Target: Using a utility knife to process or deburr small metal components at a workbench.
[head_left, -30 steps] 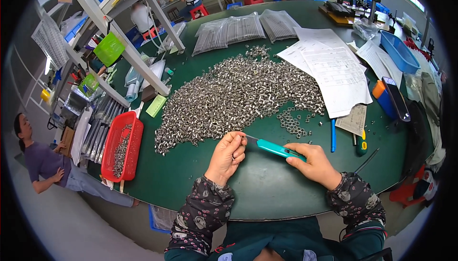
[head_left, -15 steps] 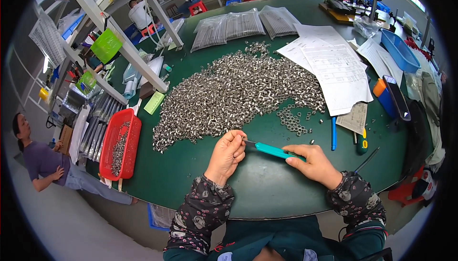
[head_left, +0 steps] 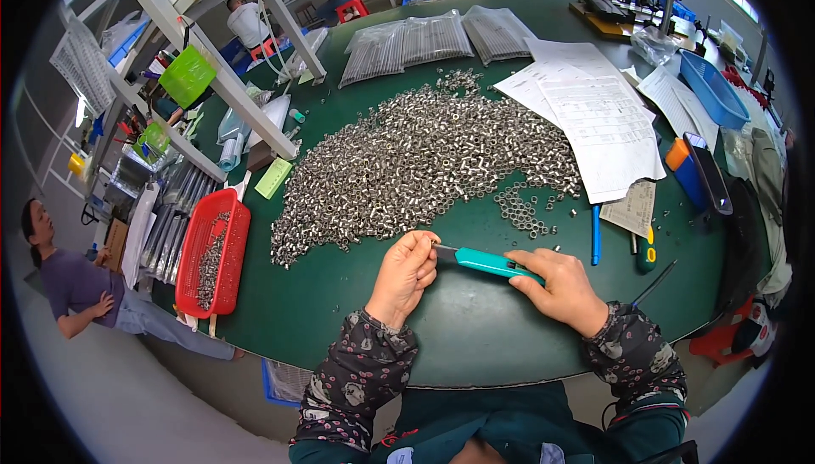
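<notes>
My right hand (head_left: 556, 284) is wrapped round a teal utility knife (head_left: 488, 264), its blade pointing left. The blade's tip reaches the fingertips of my left hand (head_left: 404, 275), which are pinched together. Whatever sits in that pinch is mostly covered by the fingers; only something small shows at the tip. Just beyond both hands spreads a big heap of small shiny metal rings or sleeves (head_left: 416, 158). A flatter patch of loose rings (head_left: 520, 212) lies at the heap's near right side.
A red basket (head_left: 184, 270) with metal pieces stands left. Papers (head_left: 607, 137), a blue pen (head_left: 596, 235), a green-and-yellow screwdriver (head_left: 647, 256) and a phone (head_left: 709, 177) lie right. Bagged tubes (head_left: 424, 42) lie behind the heap. A person (head_left: 81, 277) stands at the left.
The knife has turned slightly, so more of its broad side shows. Both hands stay in nearly the same place, the blade still at the left fingertips.
</notes>
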A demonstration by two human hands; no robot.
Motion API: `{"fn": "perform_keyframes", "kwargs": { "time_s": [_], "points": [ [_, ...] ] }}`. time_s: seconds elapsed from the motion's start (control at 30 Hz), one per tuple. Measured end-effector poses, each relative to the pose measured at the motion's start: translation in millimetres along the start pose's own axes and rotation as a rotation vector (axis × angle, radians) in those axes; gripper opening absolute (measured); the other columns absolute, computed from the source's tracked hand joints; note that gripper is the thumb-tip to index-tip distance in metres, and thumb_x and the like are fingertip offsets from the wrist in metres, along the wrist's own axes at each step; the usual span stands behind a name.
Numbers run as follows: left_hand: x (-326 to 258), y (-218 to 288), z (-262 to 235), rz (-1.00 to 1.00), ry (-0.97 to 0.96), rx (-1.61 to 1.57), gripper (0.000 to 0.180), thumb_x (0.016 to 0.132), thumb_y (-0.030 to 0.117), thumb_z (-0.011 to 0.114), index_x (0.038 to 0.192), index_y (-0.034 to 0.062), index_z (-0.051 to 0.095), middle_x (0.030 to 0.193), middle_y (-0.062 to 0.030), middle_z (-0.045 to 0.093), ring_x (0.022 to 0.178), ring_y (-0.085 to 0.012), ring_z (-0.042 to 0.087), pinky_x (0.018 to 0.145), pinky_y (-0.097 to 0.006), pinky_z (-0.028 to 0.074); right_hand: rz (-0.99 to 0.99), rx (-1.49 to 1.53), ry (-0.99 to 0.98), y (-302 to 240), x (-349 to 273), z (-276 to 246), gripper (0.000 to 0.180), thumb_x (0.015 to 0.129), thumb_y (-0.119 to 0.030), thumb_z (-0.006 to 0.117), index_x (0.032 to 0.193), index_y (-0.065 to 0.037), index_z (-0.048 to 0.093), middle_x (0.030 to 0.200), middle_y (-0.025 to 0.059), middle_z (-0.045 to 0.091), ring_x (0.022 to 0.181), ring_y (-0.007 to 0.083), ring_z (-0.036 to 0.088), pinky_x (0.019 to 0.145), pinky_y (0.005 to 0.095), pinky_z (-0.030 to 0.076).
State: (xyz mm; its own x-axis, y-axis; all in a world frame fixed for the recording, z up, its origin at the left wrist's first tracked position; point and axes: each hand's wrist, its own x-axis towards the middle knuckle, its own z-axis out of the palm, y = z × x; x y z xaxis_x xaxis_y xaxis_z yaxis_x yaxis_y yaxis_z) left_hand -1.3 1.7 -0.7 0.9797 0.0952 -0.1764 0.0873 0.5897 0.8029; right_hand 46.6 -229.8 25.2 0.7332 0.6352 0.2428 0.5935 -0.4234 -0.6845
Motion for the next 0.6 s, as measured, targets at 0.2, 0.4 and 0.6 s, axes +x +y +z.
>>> {"fn": "perform_keyframes", "kwargs": {
  "time_s": [0.2,0.4,0.6],
  "points": [
    [-0.9,0.1,1.4,0.000,0.005,0.023,0.014,0.089,0.017,0.047,0.089,0.0038,0.053,0.068,0.0014,0.048,0.046,-0.0006,0.032,0.037,-0.014,0.024,-0.082,-0.079,0.058,1.7,-0.8,0.6,0.028,0.076,-0.023,0.059,0.101,-0.010,0.058,0.067,0.0098,0.052,0.058,0.0288,0.053,0.053,0.0386,0.043],
    [-1.3,0.6,2.1,-0.004,0.015,0.046,0.016,0.089,0.018,0.046,0.087,0.0032,0.052,0.067,0.0015,0.047,0.045,-0.0012,0.030,0.036,-0.014,0.022,-0.113,-0.134,0.091,1.1,-1.4,0.3,0.029,0.074,-0.022,0.061,0.100,-0.010,0.058,0.067,0.0089,0.051,0.059,0.0275,0.053,0.052,0.0379,0.043],
    [-1.8,1.5,3.1,-0.009,0.028,0.071,0.017,0.090,0.019,0.046,0.085,0.0032,0.051,0.065,0.0018,0.046,0.044,-0.0012,0.029,0.036,-0.015,0.022,-0.122,-0.169,0.094,-0.6,-1.3,-1.0,0.030,0.074,-0.022,0.061,0.101,-0.010,0.058,0.068,0.0079,0.052,0.060,0.0264,0.053,0.053,0.0368,0.043]
  ]
}}
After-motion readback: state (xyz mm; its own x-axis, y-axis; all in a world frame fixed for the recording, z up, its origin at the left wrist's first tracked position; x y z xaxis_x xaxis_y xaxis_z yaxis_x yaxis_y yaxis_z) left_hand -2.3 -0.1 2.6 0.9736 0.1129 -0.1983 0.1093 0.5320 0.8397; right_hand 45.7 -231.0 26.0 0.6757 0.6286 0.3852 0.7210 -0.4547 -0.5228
